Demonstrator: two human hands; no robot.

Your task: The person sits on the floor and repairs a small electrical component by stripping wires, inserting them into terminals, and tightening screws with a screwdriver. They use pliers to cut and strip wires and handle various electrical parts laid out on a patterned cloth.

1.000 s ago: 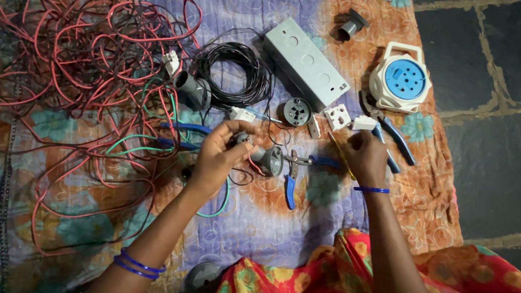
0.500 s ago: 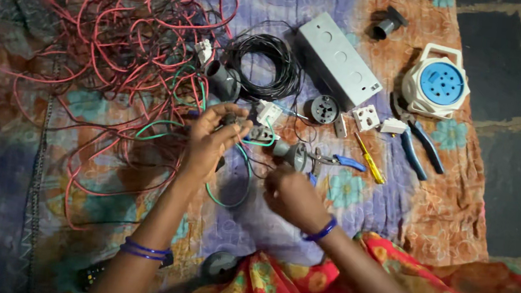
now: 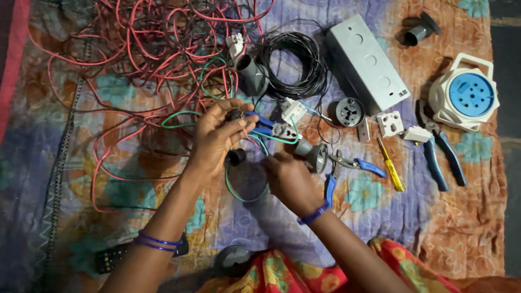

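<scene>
Left hand (image 3: 217,138) pinched a small black fitting (image 3: 236,117); right hand (image 3: 289,180) gripped green wire (image 3: 240,195); wiring unfinished, pliers (image 3: 441,159) unused.

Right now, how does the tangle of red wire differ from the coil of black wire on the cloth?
The tangle of red wire sprawls loose and knotted over the cloth's left half; the coil of black wire is wound into a neat ring near the middle top. The red tangle covers far more area than the black coil. The red tangle reaches down past the left hand; the black coil lies above both hands, apart from them. Both rest on the patterned cloth.
</scene>
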